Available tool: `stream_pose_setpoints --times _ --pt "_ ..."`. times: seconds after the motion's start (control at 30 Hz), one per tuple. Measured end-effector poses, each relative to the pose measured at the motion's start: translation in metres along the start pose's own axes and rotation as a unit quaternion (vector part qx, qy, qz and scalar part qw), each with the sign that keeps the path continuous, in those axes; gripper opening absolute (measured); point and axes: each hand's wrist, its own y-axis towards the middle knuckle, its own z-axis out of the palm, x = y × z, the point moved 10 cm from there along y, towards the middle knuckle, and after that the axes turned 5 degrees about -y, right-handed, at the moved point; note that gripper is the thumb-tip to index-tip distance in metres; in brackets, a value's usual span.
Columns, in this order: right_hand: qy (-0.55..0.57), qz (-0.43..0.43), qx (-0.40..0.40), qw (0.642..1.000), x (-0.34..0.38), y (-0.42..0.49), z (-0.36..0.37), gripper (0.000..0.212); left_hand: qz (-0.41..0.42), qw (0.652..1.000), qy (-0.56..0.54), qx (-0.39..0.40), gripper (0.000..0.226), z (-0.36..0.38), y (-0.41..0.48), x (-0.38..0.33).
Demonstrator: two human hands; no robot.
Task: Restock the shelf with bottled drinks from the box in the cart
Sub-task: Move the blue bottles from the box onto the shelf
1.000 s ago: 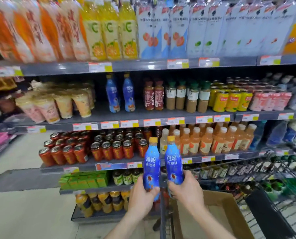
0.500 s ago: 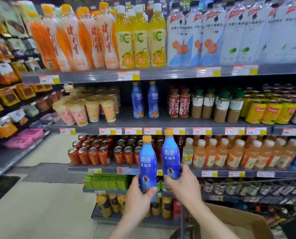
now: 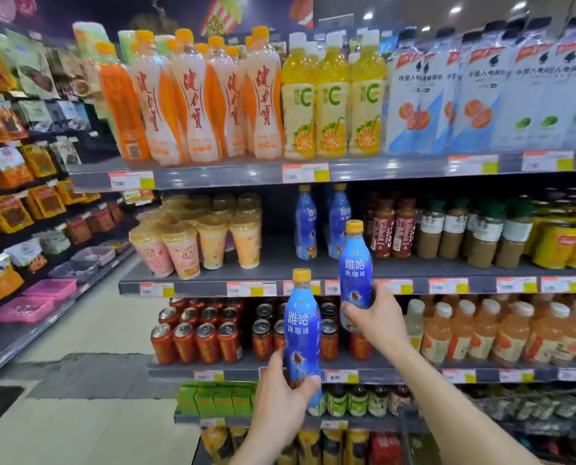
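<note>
Grey metal shelf (image 3: 279, 265) ahead, both hands raised.
Left hand (image 3: 281, 397) fingers grasp the lower blue plastic bottle (image 3: 301, 327); right hand (image 3: 375, 313) fingers grasp the higher blue plastic bottle (image 3: 355, 270).

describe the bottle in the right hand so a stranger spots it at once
Find the second shelf from the top, where two blue bottles stand. In front of it the right hand grips a yellow-capped blue bottle. Unlike the matching bottle in the left hand, it is up at shelf height.
</note>
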Motion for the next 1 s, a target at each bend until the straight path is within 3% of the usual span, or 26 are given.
stream_pose_setpoints --times 0.4,0.57,0.9,1.0 --pt "0.018 -0.032 -0.027 0.999 0.032 0.113 0.022 0.046 -0.030 0.999 -0.023 0.006 0.066 -0.032 0.031 0.024" --pt "0.012 -0.023 -0.024 0.999 0.016 0.149 0.033 0.045 -0.038 0.999 -0.006 -0.032 0.069 -0.031 0.048 0.024" --pt "0.005 -0.030 0.009 1.000 -0.012 0.176 0.052 0.053 -0.017 0.998 0.014 -0.051 0.053 -0.007 0.086 0.000" --pt "-0.013 -0.027 0.029 0.999 -0.016 0.173 0.052 0.066 -0.007 0.998 0.021 -0.055 0.052 0.004 0.103 -0.014"
